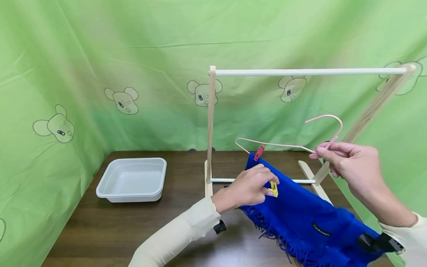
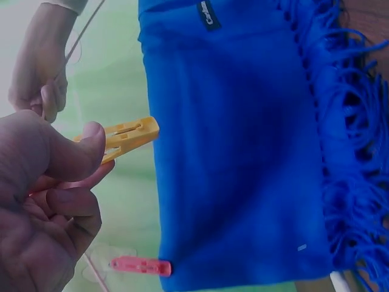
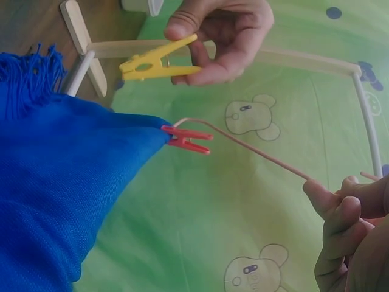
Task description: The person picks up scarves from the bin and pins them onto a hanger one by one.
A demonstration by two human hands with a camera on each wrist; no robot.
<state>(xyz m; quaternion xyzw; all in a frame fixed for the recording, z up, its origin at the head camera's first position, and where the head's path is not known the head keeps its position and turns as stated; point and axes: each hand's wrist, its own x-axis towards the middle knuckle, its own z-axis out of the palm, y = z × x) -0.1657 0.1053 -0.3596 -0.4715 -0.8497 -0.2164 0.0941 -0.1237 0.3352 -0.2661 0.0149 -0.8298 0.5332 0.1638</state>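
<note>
My left hand point(image 1: 250, 187) pinches a yellow clothespin point(image 3: 155, 59) by its handles, close to the upper edge of a blue fringed scarf point(image 1: 293, 207). A pink wire hanger point(image 1: 277, 143) is held by my right hand point(image 1: 353, 163) near the base of its hook. One corner of the scarf is fixed to the hanger's far left end by a red clothespin point(image 1: 258, 153). From there the scarf slopes down to the right, its dark label point(image 1: 321, 229) facing up. In the left wrist view the yellow clothespin's tip overlaps the scarf's edge.
A wooden rack point(image 1: 211, 122) with a white top rod point(image 1: 307, 72) stands at the back right. To the left, a white plastic tub point(image 1: 131, 180) sits on the brown table point(image 1: 133, 230). Green cloth point(image 1: 160, 37) with mouse-like faces hangs behind.
</note>
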